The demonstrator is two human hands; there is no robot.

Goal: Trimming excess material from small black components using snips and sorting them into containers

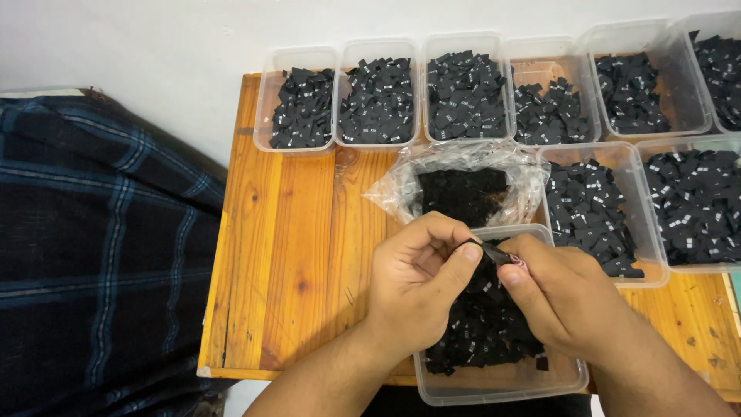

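8 clear tubs of black labels crowd the wooden table beside plaid cloth.

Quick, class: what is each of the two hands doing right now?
Left hand: closed, pinching a small black label over the clear tub.
Right hand: closed, pinching the same label's other end.

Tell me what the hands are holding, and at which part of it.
Both hands, left hand and right hand, pinch a small black bundle of labels by its opposite ends, above a clear tub.

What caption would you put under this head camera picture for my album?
Left hand and right hand pinch a small black fabric label above a clear plastic tub of labels on an orange wooden table.
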